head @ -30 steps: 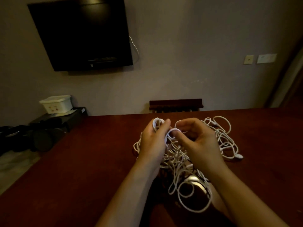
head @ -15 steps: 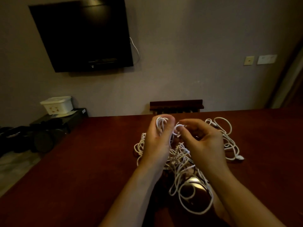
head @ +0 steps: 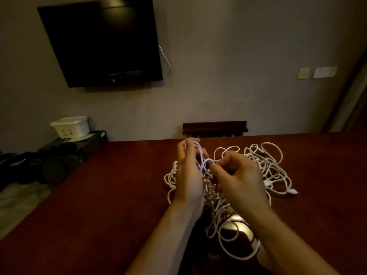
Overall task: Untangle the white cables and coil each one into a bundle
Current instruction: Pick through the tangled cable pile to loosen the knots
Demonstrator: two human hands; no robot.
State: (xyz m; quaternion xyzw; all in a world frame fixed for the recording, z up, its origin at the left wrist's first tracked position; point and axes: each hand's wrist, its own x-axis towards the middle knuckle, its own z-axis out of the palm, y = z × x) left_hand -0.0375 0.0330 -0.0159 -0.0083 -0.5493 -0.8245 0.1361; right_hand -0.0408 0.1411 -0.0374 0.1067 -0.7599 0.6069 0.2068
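A tangled heap of white cables point(head: 266, 165) lies on the dark red table point(head: 99, 195), with loops spreading to the right and toward me. My left hand point(head: 188, 175) is raised over the heap's left side and holds several strands looped over its fingers. My right hand point(head: 238, 179) sits just to its right, fingers curled, pinching a small loop of cable point(head: 207, 161) between the two hands. A white plug end point(head: 292, 191) rests at the heap's right edge. Strands under my palms are hidden.
A chair back point(head: 214, 128) stands behind the table's far edge. A dark screen point(head: 103, 42) hangs on the wall. At the left, a white box point(head: 70, 127) sits on a black stand beside dark bags on the floor.
My left hand has lifted and its fingers have straightened upward with the strands. My right hand has shifted slightly right and lower, still pinching the small loop.
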